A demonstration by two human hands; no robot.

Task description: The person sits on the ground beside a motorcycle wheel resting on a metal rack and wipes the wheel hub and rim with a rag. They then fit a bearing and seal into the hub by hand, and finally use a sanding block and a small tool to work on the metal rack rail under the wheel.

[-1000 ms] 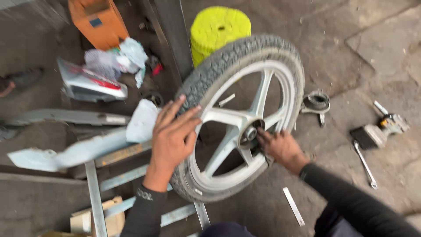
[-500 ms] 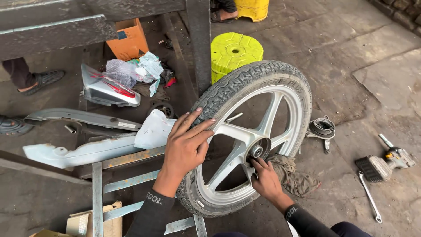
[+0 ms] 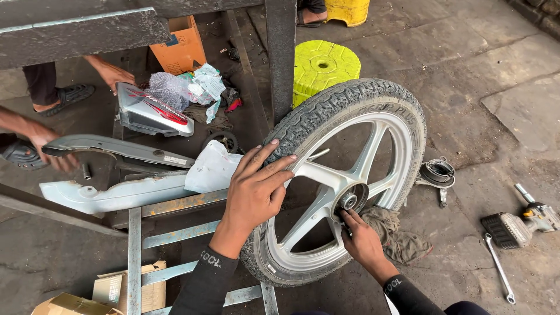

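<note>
We brace the upright wheel (image 3: 344,181) (knobby black tyre, white spokes), left hand (image 3: 254,195) flat, fingers spread on its tread. Our right hand (image 3: 361,239) pinches its hub (image 3: 349,201).

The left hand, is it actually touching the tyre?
Touching. The head view shows the left hand spread flat on the tyre, fingers lying across its tread with no gap.

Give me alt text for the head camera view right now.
A person's left hand lies flat on the tyre of an upright white-spoked motorcycle wheel while the right hand works at its hub. A rag lies behind it, a spanner and power tool on the concrete floor to the right.
</note>
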